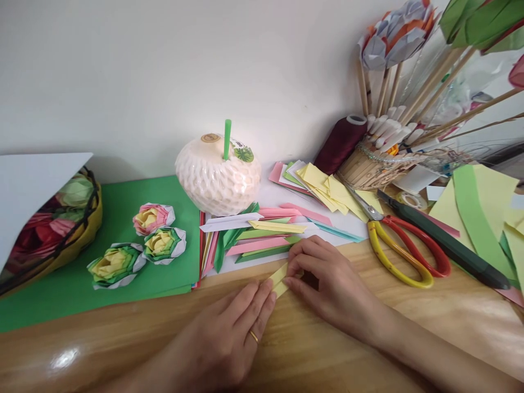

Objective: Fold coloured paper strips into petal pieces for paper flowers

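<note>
A small yellow paper strip with a crease along it lies at the table's front, between my two hands. The fingertips of my left hand, which wears a ring, press on its left end. My right hand pinches the right end between thumb and fingers, and that end is partly hidden. Just beyond my hands, folded strips of pink, green, white and yellow paper lie in a pile on white sheets.
Red-and-yellow-handled scissors and a dark green cutter lie at right. Behind stand a wrapped coconut, a thread spool and a basket. Paper flowers sit on green paper at left.
</note>
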### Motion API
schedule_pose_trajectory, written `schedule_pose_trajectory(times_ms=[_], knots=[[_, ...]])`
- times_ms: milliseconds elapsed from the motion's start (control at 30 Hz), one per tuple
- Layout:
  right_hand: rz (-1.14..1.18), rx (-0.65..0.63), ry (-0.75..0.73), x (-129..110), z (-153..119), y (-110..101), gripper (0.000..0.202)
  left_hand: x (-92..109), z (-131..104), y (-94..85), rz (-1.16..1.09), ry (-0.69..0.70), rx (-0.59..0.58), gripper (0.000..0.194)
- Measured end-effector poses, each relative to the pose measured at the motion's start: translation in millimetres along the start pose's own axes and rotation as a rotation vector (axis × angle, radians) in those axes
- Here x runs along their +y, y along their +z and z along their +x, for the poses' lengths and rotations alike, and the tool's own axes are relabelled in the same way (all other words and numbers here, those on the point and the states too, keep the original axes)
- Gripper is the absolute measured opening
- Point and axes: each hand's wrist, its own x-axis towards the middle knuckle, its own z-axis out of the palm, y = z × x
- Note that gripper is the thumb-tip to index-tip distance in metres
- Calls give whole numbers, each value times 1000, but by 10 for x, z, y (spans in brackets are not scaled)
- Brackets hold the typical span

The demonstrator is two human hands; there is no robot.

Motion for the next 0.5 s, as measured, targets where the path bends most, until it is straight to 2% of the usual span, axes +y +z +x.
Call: schedule_pose_trajectory(times_ms=[500], knots=[[-61,-17,13,10,7,21,13,-10,2,-8,-13,-5,14,42]])
